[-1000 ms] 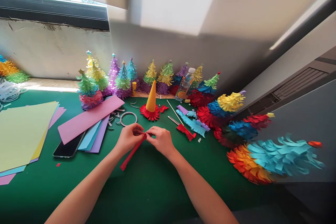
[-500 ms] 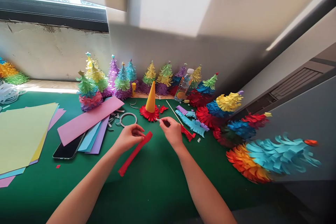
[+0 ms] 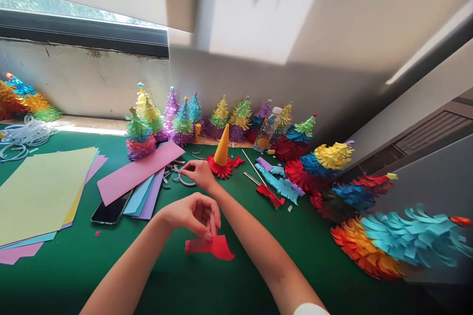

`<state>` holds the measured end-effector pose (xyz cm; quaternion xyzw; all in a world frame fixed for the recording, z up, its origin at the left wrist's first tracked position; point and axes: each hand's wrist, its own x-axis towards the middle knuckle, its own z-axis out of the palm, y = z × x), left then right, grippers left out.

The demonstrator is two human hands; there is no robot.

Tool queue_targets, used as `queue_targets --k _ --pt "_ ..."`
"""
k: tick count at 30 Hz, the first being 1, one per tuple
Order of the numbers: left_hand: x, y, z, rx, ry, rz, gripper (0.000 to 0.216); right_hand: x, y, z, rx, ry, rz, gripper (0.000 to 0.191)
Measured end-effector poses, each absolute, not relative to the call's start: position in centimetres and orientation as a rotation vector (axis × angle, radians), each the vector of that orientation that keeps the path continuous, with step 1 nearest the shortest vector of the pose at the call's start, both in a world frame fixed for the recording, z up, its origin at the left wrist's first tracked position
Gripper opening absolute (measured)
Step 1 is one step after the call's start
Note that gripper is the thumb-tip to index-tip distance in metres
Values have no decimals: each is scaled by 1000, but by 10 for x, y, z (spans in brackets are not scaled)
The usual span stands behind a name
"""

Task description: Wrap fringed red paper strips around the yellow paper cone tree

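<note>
My left hand point(image 3: 195, 214) pinches a red paper strip point(image 3: 214, 246) low over the green table, and the strip bends at its right end. Crossing beyond it to the left, my right hand point(image 3: 199, 173) has its fingertips pinched together over a ring of white tape point(image 3: 187, 183). Whether they grip the ring or a small scrap is hidden. White scraps point(image 3: 168, 174) lie just left of those fingers. Behind my right hand stands a yellow paper cone point(image 3: 222, 147), its base ringed by a red paper fringe point(image 3: 220, 170).
Fringed paper trees point(image 3: 182, 118) line the back and right, with a plastic bottle point(image 3: 268, 130) among them. Paper sheets point(image 3: 44, 192), a pink strip point(image 3: 140, 172) and a phone point(image 3: 109, 212) lie left. Fringed blue strips point(image 3: 283, 187) and red paper point(image 3: 271, 197) lie right.
My right hand has moved from beside the cone across to the tape ring and scraps. My left hand has come nearer and right, and the red strip has turned from slanted to nearly level.
</note>
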<state>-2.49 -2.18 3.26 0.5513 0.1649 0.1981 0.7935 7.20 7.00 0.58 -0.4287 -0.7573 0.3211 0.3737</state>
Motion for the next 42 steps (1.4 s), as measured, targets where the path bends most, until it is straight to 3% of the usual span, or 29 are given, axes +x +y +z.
queue_targets --k 3,8,12,26,38,42 --pt "-31 -18 35 1145 344 571 31 69 69 10 -1061 -1895 923 15" --pt "-39 -10 40 1168 368 878 30 122 34 18 -854 -1810 1419 26" --pt "-43 -6 37 1248 380 921 32 157 2 21 -877 -1722 1609 29" --pt "-47 -3 41 1558 591 768 27 174 -2 18 -819 -1738 1770 26" --pt "-23 26 11 1734 1275 1224 26 216 7 35 -701 -1947 1759 23" --pt "12 55 8 1736 1311 1295 39 229 9 34 -625 -1908 1753 24"
